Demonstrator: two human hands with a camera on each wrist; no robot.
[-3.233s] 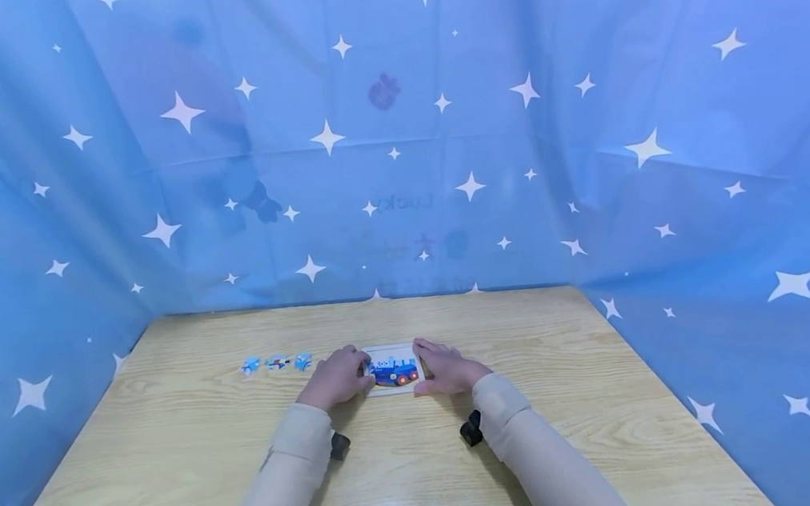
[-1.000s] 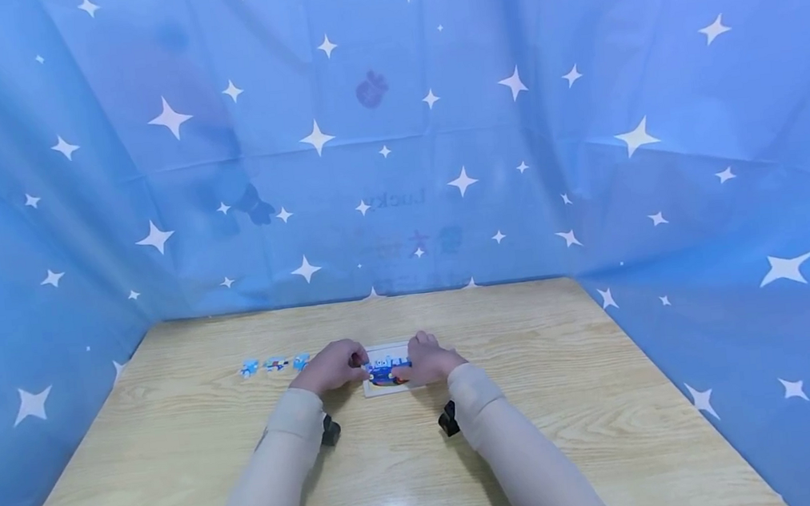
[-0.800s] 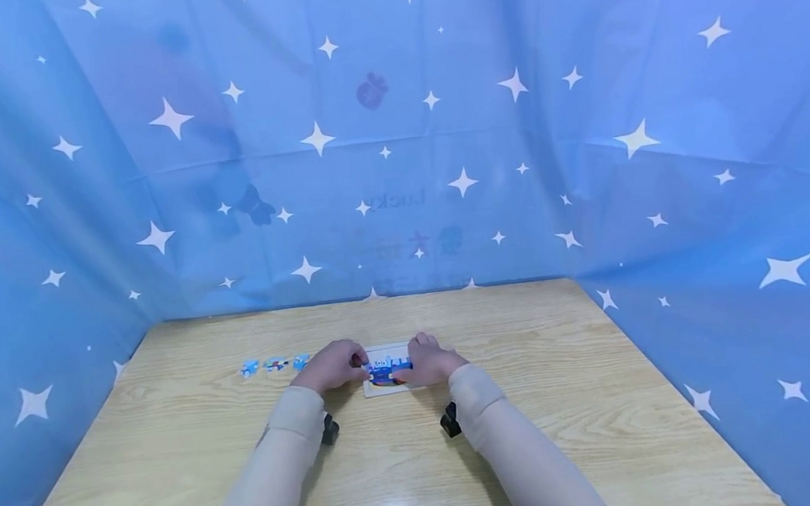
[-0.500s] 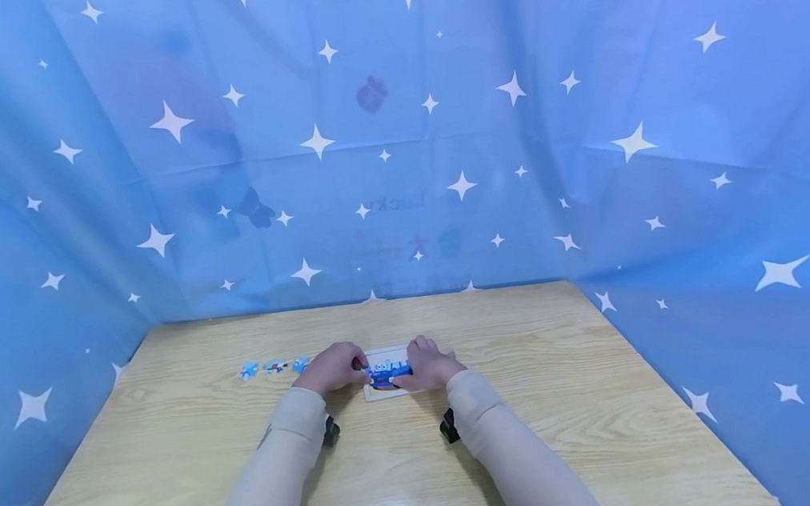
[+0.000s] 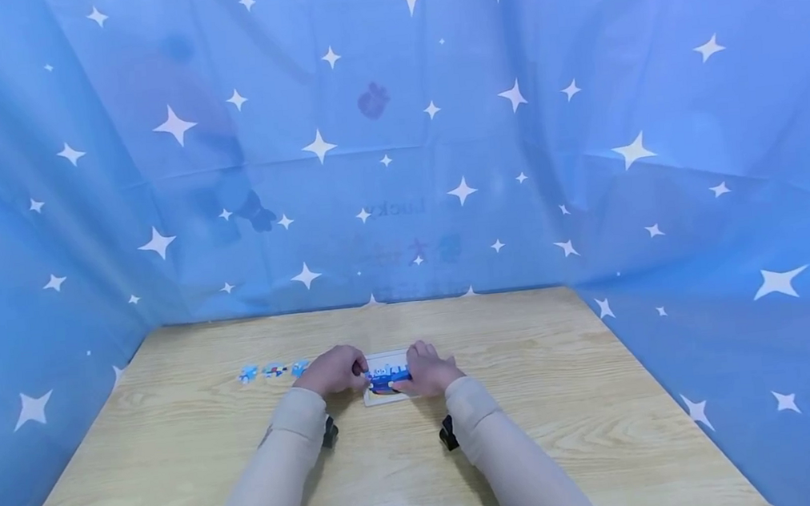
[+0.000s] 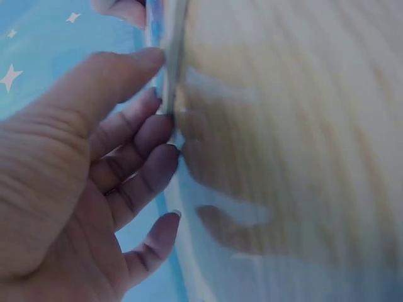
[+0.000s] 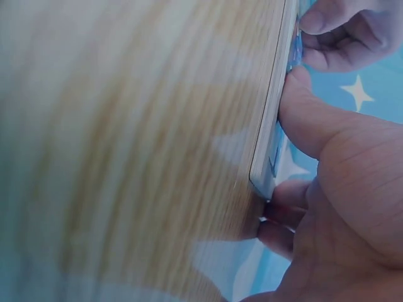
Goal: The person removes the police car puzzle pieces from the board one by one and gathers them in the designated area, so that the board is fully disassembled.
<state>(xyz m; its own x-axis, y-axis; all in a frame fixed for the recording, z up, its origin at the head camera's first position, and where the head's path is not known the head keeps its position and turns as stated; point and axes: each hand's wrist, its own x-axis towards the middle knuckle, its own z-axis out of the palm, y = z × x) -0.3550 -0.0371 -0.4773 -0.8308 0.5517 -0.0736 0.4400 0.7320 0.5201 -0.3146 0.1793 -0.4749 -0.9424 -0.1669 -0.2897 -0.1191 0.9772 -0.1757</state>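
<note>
A small jigsaw puzzle board [image 5: 387, 357] with a pale border lies on the table between the hands. Its picture is a blue cartoon engine [image 5: 386, 383], partly covered on the right. The left hand [image 5: 333, 371] grips the board's left side; in the left wrist view, its thumb and curled fingertips touch the board edge [image 6: 177, 47]. From the right, the right hand [image 5: 430, 371] holds the board with its thumb over the picture. The right wrist view shows those fingers beyond the board's far edge. Left of the left hand lie loose puzzle pieces [image 5: 274, 370], blue and multicoloured.
The light wood table [image 5: 550, 425] runs back to a blue curtain [image 5: 397, 165] with white stars, which also closes off both sides. Dark wrist cameras [image 5: 449, 434] sit beneath both sleeves. A bright reflection shows near the table's front.
Compared with the oldest frame, the right hand has moved left over the board, covering the picture's red wheels. The board is slightly turned. Over the last second both hands stay nearly still.
</note>
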